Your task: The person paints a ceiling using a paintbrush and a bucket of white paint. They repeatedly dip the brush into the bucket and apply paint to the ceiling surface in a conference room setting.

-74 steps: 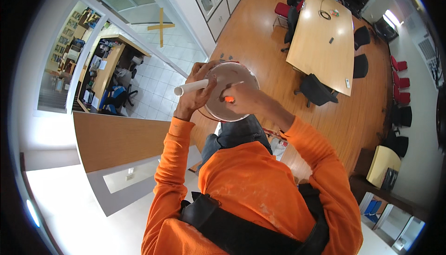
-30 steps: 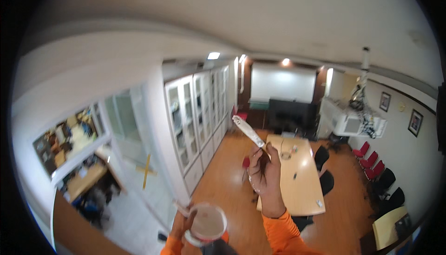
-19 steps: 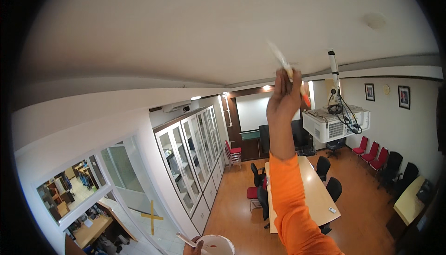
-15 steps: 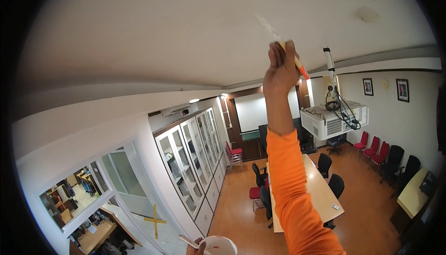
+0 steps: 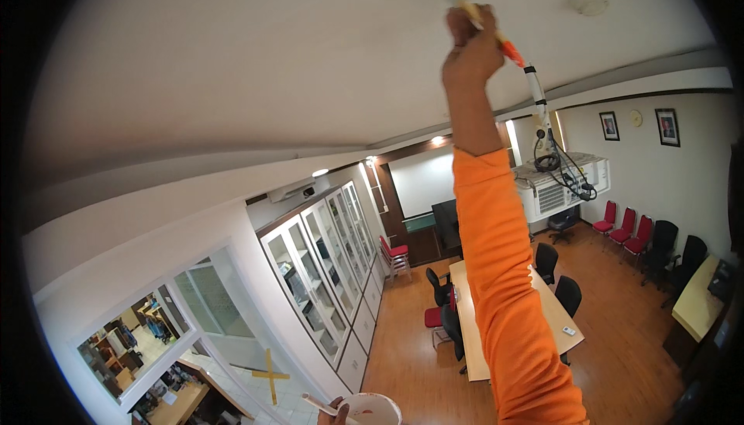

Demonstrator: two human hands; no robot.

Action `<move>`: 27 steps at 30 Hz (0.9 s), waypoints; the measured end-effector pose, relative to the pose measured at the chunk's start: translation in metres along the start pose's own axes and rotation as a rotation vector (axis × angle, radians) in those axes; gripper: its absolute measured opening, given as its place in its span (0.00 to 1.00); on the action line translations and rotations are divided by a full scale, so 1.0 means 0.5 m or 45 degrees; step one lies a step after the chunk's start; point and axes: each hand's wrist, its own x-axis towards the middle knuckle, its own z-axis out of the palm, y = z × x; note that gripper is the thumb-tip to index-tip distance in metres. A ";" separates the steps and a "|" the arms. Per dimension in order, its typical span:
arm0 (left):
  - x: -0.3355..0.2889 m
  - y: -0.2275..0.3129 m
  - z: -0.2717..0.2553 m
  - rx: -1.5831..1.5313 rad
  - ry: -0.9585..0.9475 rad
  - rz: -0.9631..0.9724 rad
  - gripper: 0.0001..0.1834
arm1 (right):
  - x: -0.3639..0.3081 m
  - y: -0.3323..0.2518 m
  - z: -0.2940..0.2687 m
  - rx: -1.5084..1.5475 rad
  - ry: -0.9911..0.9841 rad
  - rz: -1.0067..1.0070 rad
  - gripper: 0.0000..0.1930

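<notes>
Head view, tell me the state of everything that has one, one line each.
Right hand: raised, closed on the paintbrush
Paintbrush: tilted, bristle end up by the ceiling, blurred
Left hand: low, gripping the white tube
Paint bucket: open-topped, cut off by the frame
Projector: hanging from its ceiling pole
Glass-door cabinet: shut
Ceiling light: lit
Red chairs by the cabinet: stacked
</notes>
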 end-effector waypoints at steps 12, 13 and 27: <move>0.030 0.029 0.024 0.099 -0.103 0.192 0.26 | -0.266 0.163 0.094 0.132 0.201 0.332 0.11; 0.040 0.059 0.021 0.095 -0.133 0.223 0.25 | -0.277 0.157 0.090 0.088 0.193 0.394 0.11; 0.008 0.034 0.010 -0.058 -0.022 0.320 0.24 | -0.141 0.099 0.063 0.388 0.165 0.123 0.14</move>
